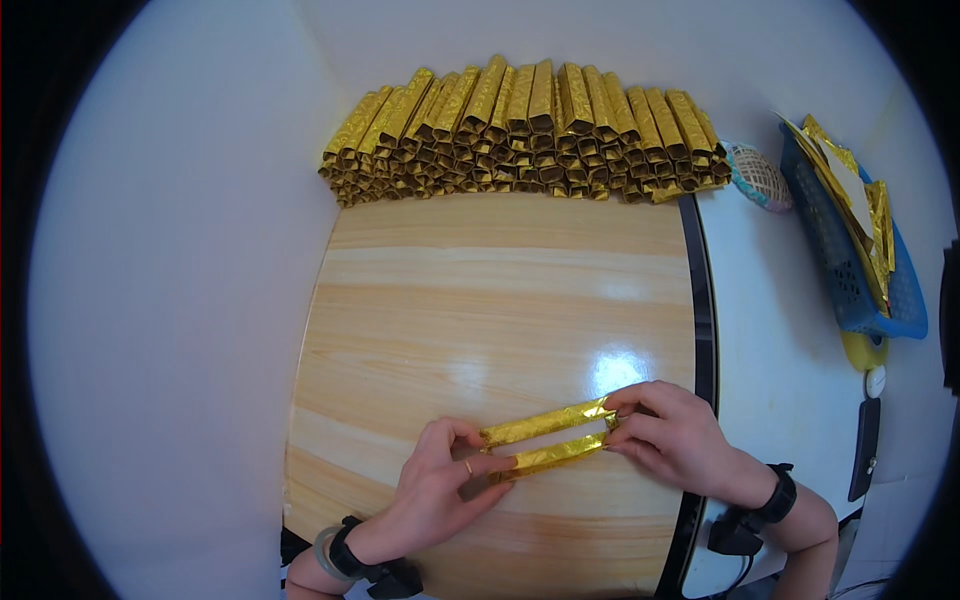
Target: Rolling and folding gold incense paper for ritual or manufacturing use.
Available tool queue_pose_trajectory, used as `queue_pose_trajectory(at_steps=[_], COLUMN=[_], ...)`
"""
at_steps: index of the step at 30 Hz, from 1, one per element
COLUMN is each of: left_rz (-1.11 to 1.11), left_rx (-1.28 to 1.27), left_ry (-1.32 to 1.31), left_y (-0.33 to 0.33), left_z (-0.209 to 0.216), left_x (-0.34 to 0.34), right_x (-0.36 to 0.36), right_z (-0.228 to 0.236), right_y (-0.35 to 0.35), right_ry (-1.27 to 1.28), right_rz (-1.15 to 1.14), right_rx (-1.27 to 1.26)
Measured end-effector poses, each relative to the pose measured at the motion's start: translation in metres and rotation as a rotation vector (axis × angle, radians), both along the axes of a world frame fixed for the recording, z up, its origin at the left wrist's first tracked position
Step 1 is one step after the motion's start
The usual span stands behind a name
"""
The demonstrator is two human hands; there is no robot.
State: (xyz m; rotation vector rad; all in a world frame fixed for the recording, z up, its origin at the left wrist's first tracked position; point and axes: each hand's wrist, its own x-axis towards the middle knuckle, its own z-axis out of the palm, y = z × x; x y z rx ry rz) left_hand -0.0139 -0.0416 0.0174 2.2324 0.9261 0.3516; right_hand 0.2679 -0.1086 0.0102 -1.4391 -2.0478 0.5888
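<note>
Low over the wooden tabletop, a sheet of gold foil paper is held between my two hands. Its two long edges are folded in as shiny gold bands, with a pale strip between them. My left hand pinches the left end, its fingers closed on both bands. At the other end, the fingers of my right hand grip the paper's corners. Small folds at that end are partly covered by my fingertips.
Many hollow gold paper tubes are stacked along the table's far edge. To the right, on a white surface, stand a blue basket of gold sheets and a woven item. Near them lies a dark flat object.
</note>
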Motion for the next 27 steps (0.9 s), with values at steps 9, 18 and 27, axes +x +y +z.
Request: queue_pose_trajectory(at_steps=[9, 18, 27], left_rz=[-0.014, -0.039, 0.035], left_rx=[0.130, 0.088, 0.106], left_ry=[-0.027, -0.109, -0.093], left_y=[0.004, 0.008, 0.006], left_z=[0.001, -0.002, -0.008], left_x=[0.001, -0.001, 0.006], right_x=[-0.008, -0.013, -0.021], right_z=[0.006, 0.010, 0.012], right_y=[0.002, 0.002, 0.010], right_ry=[-0.155, -0.151, -0.193], right_rz=[0.012, -0.039, -0.123], right_rx=[0.139, 0.086, 0.037])
